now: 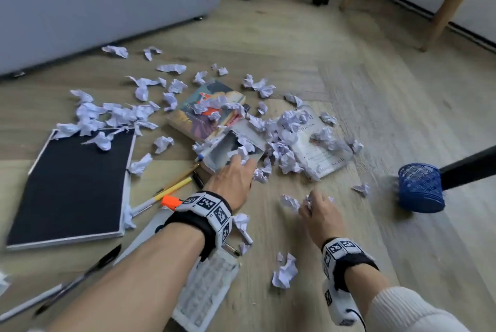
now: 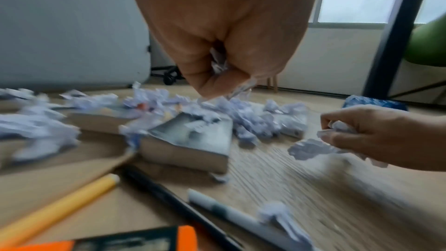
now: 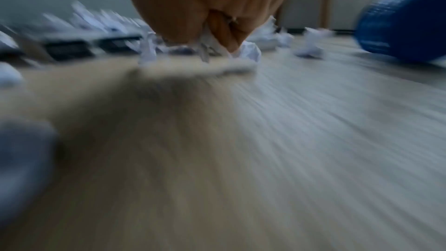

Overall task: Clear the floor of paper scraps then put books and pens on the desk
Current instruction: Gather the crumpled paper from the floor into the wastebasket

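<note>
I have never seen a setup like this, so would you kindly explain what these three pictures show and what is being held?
There is no machine: each grip is a person's bare hand, wearing a patterned wristband. The wide picture comes from a head-worn camera looking down; the other two, blurred, look along each hand from wrist cameras. On the wooden floor lie many crumpled paper bits, books, a black notebook, pens, a white keypad and a blue mesh basket. The left hand pinches a paper scrap; the right hand holds a paper ball, with more paper right beside it.
</note>
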`<state>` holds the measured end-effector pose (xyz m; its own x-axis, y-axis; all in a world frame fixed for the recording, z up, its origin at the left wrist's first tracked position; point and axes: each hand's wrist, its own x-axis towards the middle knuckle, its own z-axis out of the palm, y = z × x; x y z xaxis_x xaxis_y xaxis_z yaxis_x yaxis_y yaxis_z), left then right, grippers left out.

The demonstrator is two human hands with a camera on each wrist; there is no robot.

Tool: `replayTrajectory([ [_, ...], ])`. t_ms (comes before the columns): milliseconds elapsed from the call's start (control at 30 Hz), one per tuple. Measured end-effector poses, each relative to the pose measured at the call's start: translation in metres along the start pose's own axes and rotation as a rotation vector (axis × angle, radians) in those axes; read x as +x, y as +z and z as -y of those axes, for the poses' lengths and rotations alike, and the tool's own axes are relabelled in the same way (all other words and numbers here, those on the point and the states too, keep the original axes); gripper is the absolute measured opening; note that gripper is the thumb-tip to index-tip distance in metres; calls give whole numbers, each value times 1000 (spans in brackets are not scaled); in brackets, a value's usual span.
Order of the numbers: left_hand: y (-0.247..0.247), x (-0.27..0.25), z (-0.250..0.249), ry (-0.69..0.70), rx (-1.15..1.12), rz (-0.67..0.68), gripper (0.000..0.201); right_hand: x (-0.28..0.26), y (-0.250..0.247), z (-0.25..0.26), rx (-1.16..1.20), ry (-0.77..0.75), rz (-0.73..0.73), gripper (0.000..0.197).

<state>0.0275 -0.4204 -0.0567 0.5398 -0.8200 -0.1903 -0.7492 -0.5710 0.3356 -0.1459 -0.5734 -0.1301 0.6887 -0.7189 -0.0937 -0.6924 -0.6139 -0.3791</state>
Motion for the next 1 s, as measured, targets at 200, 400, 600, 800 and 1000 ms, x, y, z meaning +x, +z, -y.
replayTrajectory([
  [200, -71, -70, 82, -279, -92, -186, 18, 44, -18, 177, 305, -390, -23, 13],
  [400, -141, -197, 171, -588, 26, -153, 11, 1, -21, 364, 504, -788, 127, 17],
  [600, -205, -338, 187, -873, 39, -194, 7, -108, -8, 492, 746, -1042, 350, 20],
  [800, -243, -478, 164, -1111, 51, -308, 19, -234, -21, 564, 666, -1397, 610, 21],
  [1000, -193, -590, 156, -1351, -126, -327, 11, -348, -4, 598, 462, -1727, 771, 23],
])
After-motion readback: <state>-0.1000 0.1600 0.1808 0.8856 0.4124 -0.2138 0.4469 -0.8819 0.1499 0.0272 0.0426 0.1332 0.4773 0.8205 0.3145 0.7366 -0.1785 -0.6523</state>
